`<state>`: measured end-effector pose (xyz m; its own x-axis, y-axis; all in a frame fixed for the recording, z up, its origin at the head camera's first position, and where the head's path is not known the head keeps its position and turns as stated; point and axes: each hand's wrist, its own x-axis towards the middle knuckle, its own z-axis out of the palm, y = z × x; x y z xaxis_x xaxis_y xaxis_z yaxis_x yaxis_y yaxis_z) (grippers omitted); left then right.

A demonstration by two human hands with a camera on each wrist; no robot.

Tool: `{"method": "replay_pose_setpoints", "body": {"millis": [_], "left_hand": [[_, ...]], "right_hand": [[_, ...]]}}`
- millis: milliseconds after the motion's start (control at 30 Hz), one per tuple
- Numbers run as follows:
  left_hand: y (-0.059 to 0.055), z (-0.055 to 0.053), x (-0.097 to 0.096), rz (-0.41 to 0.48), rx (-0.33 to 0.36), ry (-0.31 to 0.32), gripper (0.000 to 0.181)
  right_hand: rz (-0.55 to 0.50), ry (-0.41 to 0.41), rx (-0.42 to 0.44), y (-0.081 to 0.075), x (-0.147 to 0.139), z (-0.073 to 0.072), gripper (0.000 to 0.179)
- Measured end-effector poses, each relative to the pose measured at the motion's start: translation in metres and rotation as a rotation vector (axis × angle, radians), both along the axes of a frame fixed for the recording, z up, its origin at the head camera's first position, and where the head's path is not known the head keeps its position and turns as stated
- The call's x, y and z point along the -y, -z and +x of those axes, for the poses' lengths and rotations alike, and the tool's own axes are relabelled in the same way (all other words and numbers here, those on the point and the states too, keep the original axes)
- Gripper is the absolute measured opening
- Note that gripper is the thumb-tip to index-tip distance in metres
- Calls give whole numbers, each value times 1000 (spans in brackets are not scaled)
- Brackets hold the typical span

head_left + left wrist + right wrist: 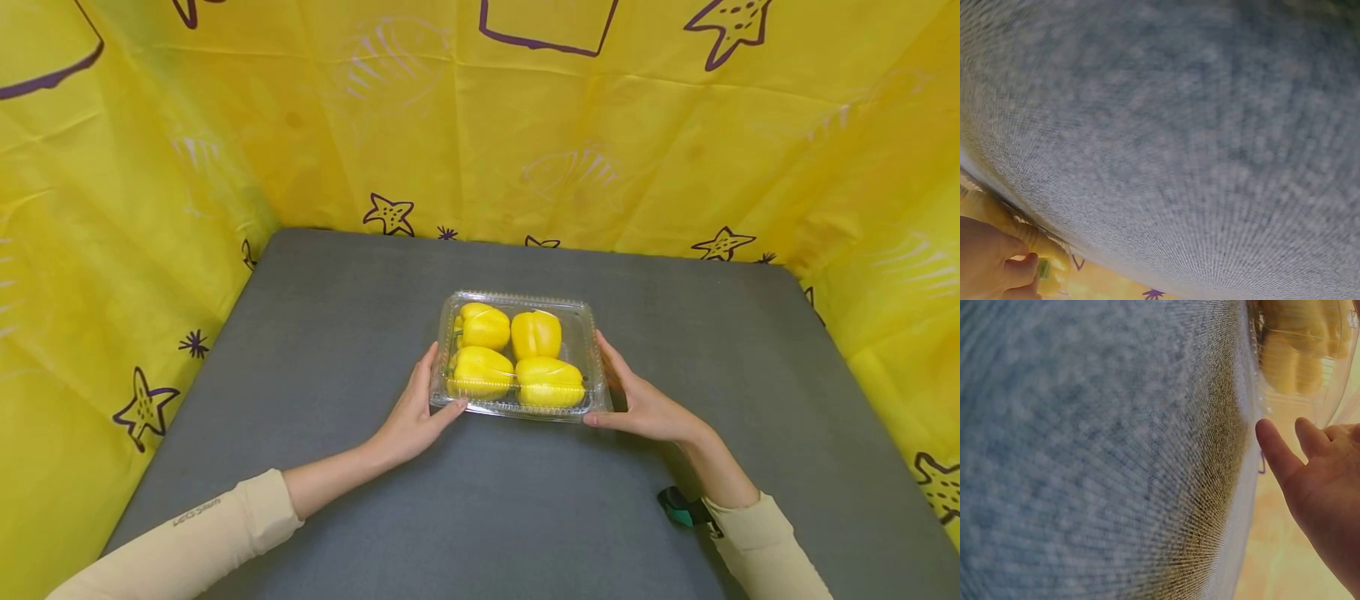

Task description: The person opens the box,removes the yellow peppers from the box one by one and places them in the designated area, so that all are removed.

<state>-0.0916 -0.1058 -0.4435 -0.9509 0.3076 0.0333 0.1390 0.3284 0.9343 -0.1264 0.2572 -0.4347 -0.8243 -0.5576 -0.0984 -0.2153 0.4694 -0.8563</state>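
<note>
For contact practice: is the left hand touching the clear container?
Touching: the head view shows the left hand gripping the clear container, thumb on its near edge.

Between the left hand and right hand, the container looks like clear, glossy plastic, ridged along its edges; the peppers inside are smooth, shiny. Under the grip, the tabletop is matt, finely textured; beyond, the backdrop is creased, satiny cloth. Behind, the sleeves are matt fabric.

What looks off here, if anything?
Nothing stands out. Four peppers sit inside the clear box, none spilled; left hand and right hand grip its sides. Any fine cracks would be too small to tell.
</note>
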Motion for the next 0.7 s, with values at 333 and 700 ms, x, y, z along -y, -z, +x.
{"method": "replay_pose_setpoints", "body": {"millis": [333,700], "left_hand": [[-1,-2,6,16,4,49,84],[-4,-3,13,-26,2,85,82]], "right_hand": [[1,-6,4,0,0,-1,117],[1,-20,7,2,-1,-2,116]]}}
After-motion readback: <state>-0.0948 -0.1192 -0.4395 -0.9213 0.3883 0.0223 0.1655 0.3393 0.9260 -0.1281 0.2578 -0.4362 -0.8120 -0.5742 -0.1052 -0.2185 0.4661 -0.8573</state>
